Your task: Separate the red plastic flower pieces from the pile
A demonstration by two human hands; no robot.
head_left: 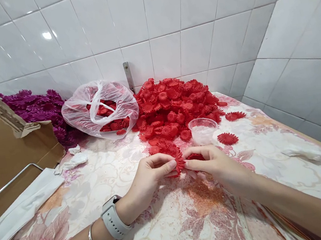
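Between my two hands, a red artificial flower (180, 163) is held up just above the tablecloth. My left hand (153, 171), with a watch on its wrist, pinches the flower's left side between thumb and fingers. From the other side, the thumb and fingertips of my right hand (210, 162) close on its right edge. Just beyond, a large heap of red flowers (172, 102) spreads back to the wall. A clear plastic cup (204, 131) with something whitish in it stands behind my right hand. Single red flowers (227, 138) lie to its right.
A tied clear plastic bag (78, 112) of red flowers sits left of the heap, with purple flowers (32, 109) behind it. A cardboard box (8, 140) stands at the left. White tiled walls (159, 18) bound the floral tablecloth (118, 163) at the back and right.
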